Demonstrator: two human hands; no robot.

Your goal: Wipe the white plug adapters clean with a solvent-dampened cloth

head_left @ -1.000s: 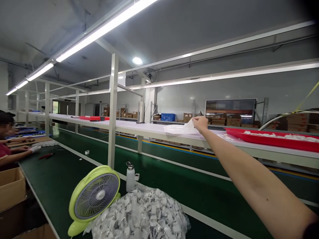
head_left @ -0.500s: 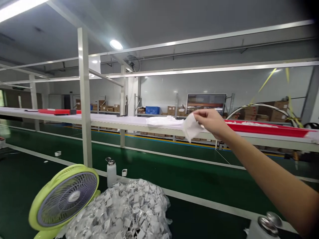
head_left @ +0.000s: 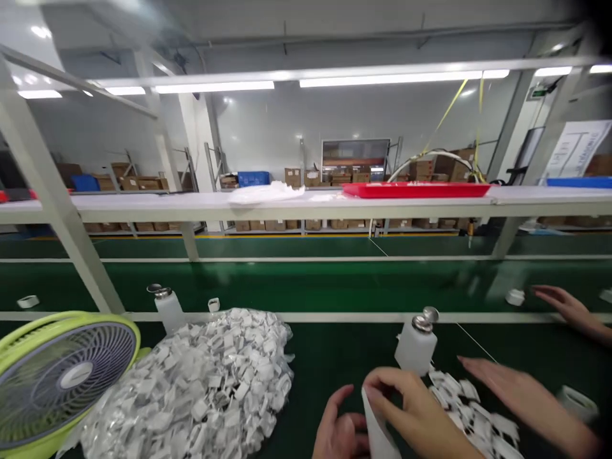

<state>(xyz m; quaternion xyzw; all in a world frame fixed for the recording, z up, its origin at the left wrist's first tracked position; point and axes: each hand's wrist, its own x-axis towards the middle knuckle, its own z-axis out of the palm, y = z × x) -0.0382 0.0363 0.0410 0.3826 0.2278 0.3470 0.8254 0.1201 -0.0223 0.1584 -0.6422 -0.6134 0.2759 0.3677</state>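
Observation:
My right hand (head_left: 414,411) is low at the bottom edge, pinching a thin white wipe (head_left: 377,432) that hangs down from its fingers. My left hand (head_left: 340,432) is just left of the wipe, thumb raised and fingers apart, partly cut off by the frame edge. A white pump bottle with a metal top (head_left: 415,345) stands on the green belt (head_left: 335,287) right behind my right hand. A small scatter of white bagged parts (head_left: 471,411) lies to its right.
A big heap of bagged white parts (head_left: 201,389) and a lime-green fan (head_left: 52,376) sit at the left, a second bottle (head_left: 167,307) behind them. A co-worker's two hands (head_left: 519,392) (head_left: 568,309) reach in from the right. The upper shelf holds a red tray (head_left: 415,189) and white wipes (head_left: 268,192).
My right hand has come down from the shelf to the belt with the white wipe in it. The view has dropped and turned right. My left hand and a co-worker's hands have appeared.

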